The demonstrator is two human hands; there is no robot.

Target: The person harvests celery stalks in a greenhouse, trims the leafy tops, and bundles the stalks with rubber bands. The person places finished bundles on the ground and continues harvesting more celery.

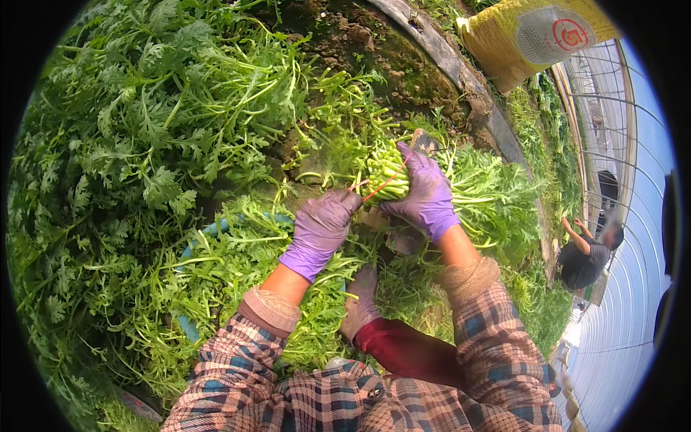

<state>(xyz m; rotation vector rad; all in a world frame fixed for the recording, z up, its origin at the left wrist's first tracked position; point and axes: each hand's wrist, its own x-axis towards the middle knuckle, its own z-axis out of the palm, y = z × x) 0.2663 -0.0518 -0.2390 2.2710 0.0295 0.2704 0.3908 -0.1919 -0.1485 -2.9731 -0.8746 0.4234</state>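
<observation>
A bunch of cut leafy greens, likely crown daisy, lies sideways before me, its pale cut stems (390, 170) facing left and its leaves (499, 189) spreading right. My right hand (424, 194), in a soiled purple glove, is wrapped around the stems. A thin red band (390, 182) crosses them, stretched toward my left hand (324, 227). That hand, gloved the same way, pinches the band between thumb and fingers just left of the stem ends. Whether the band passes fully around the bunch is hidden.
Dense uncut greens (119, 135) fill the left. Loose greens (237, 275) lie over a teal curved rim (187, 326) near my left forearm. My foot (363, 299) is below. A yellow printed sack (534, 40) stands beyond a grey edging strip (448, 59). Another person (586, 256) is at right.
</observation>
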